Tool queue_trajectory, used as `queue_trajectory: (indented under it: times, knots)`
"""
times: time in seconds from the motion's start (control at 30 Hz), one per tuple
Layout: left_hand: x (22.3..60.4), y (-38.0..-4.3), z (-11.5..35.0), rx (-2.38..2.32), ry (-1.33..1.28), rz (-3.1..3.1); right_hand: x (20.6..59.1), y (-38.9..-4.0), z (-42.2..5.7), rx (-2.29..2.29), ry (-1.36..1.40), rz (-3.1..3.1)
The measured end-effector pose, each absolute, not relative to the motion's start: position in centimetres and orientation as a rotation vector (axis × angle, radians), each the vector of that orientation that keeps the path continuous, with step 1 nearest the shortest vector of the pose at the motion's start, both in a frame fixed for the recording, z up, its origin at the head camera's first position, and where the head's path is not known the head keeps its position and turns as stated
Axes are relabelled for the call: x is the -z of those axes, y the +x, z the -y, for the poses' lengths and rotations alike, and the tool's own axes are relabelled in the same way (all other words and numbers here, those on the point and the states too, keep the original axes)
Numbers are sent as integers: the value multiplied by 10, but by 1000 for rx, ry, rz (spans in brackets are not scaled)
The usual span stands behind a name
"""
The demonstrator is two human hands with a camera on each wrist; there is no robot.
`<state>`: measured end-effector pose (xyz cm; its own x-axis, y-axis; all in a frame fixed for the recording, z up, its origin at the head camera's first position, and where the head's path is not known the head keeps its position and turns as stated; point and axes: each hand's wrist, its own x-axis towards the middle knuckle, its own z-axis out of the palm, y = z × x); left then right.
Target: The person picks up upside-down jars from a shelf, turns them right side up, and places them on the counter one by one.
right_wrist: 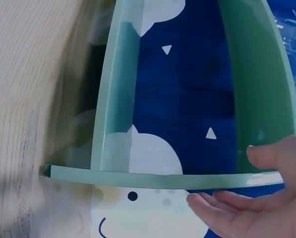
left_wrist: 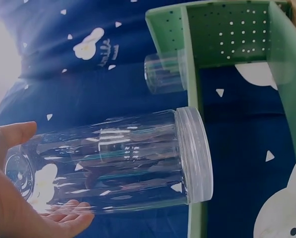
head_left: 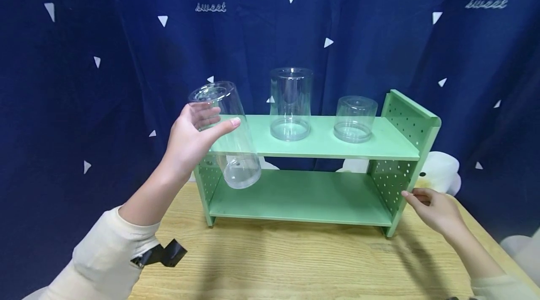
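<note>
A tall clear jar (head_left: pixel 242 150) is held by my left hand (head_left: pixel 190 133), with the thumb on one side and the fingers on the other. Tilted, its frosted lid (left_wrist: pixel 195 156) points downward, in front of the left part of a green two-tier shelf (head_left: pixel 295 197). At the shelf's right side panel, my right hand (head_left: pixel 436 211) has thumb and fingers on either side of the front edge and grips it. Upside down on the upper board stand another tall clear jar (head_left: pixel 291 103) and a short clear jar (head_left: pixel 356 119), left to right.
The shelf stands on a light wooden table (head_left: pixel 274 262). A dark blue curtain (head_left: pixel 358 33) with white triangles hangs behind. The right side panel (head_left: pixel 409 117) rises above the upper board. A black strap (head_left: pixel 162 254) is on the left sleeve.
</note>
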<state>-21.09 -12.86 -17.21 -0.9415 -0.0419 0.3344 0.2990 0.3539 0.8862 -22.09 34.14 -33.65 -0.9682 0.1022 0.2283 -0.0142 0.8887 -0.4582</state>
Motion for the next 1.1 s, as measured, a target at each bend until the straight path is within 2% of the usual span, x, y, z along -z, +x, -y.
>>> queue_trajectory:
  times: [0.47,1.1]
  knots:
    - [214,-200,121,1763,-259,2370,333,-197,-325,-715,-33,2834]
    - [267,-208,111,1798,-180,2363,334,-198,-287,-815,107,2805]
